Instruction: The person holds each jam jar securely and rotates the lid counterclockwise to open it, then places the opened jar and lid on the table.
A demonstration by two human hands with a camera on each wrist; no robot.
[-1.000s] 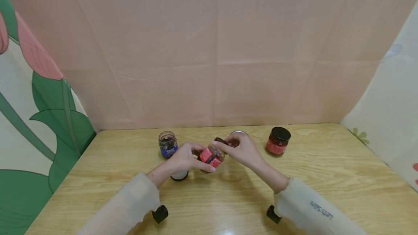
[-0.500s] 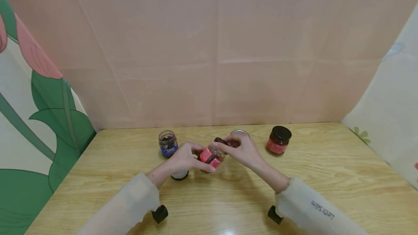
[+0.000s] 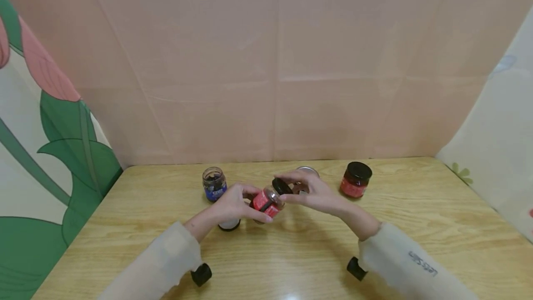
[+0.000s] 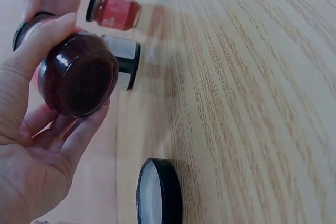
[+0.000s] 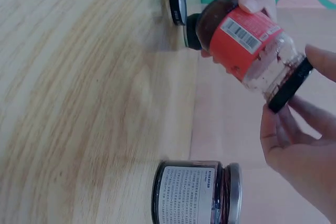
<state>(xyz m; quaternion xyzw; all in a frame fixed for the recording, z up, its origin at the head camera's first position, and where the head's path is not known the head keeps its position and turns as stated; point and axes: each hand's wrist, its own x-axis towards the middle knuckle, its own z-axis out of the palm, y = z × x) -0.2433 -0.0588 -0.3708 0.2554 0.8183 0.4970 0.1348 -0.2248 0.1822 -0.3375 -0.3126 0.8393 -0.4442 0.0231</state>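
Observation:
Tilted above the table, a glass jar with a red label (image 3: 263, 201) is gripped round its body by my left hand (image 3: 231, 203). Its dark base (image 4: 86, 80) faces the left wrist camera. A black lid (image 3: 281, 186) sits at the jar's mouth, toward the upper right. My right hand (image 3: 318, 194) pinches that lid by its rim, thumb on one side and fingers on the other. In the right wrist view, dark red residue clings inside the clear glass under the lid (image 5: 290, 85), and a barcode shows on the label.
An uncovered jar with a blue label (image 3: 215, 191) stands behind my left hand. A loose black-rimmed lid (image 3: 229, 226) lies in front of it. A white-labelled jar with a silver lid (image 5: 234, 195) is partly hidden behind my right hand. Farther right stands a black-lidded red-label jar (image 3: 355, 180).
My right wrist and forearm have shifted right, and the fingers have changed position round the lid, which now shows more. The jar has moved slightly left in my left hand.

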